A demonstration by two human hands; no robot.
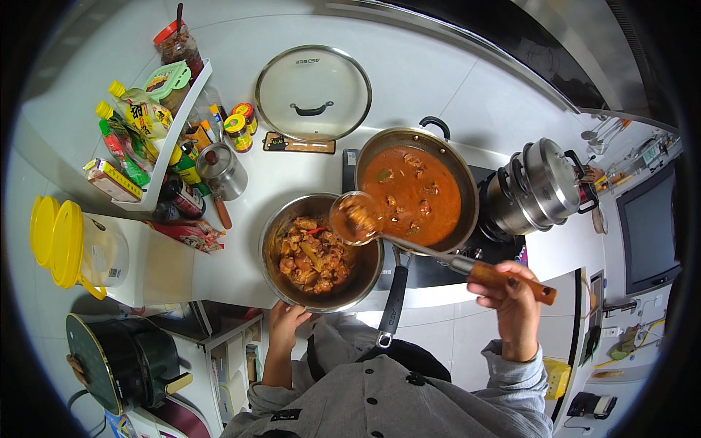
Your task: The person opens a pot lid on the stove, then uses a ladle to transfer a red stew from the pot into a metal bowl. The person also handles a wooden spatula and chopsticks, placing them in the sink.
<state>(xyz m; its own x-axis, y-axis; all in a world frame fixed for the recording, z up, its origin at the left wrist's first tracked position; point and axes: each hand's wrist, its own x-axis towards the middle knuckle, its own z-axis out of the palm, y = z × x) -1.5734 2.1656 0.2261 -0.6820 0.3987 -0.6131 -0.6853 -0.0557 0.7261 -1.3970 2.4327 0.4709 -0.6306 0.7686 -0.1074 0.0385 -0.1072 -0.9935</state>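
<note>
My right hand (512,306) grips the wooden handle of a metal ladle (432,253). The ladle's bowl, filled with reddish-brown sauce and pieces of food, hangs over the right rim of a steel pot (266,274). Inside that pot lies a heap of braised meat chunks (315,257) with a red chili piece. My left hand (287,323) holds the pot's near rim. To the right, a long-handled frying pan (472,186) on the cooktop contains orange-red broth (421,200) with some chunks in it. Its black handle (393,306) points towards me.
A glass lid (314,90) leans against the back wall. Stacked steel steamer pots (531,186) stand right of the pan. On the left are a white condiment rack (183,120), a lidded metal canister (223,172) and yellow-lidded containers (68,243). A dark air fryer (118,361) sits lower left.
</note>
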